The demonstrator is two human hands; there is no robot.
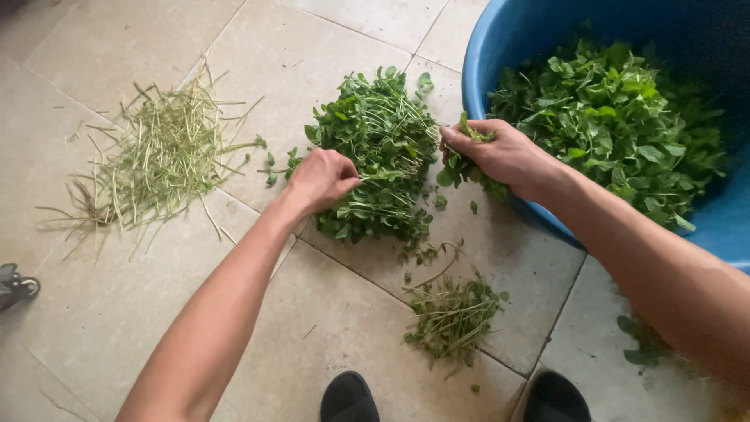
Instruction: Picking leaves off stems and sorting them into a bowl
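Left hand (pixel 324 178) pinched a stem on the herb pile (pixel 379 152); right hand (pixel 500 155) clutched a sprig bunch (pixel 467 168) beside the blue tub (pixel 500 47) full of leaves (pixel 617 117).

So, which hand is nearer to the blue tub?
The right hand. It holds a bunch of leaves right at the rim of the blue tub. The left hand is farther away, on the other side of the herb pile, pinching a stem.

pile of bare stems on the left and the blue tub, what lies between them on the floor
In the head view, a heap of leafy greens lies between the bare stems and the blue tub, with the left hand and right hand on it.
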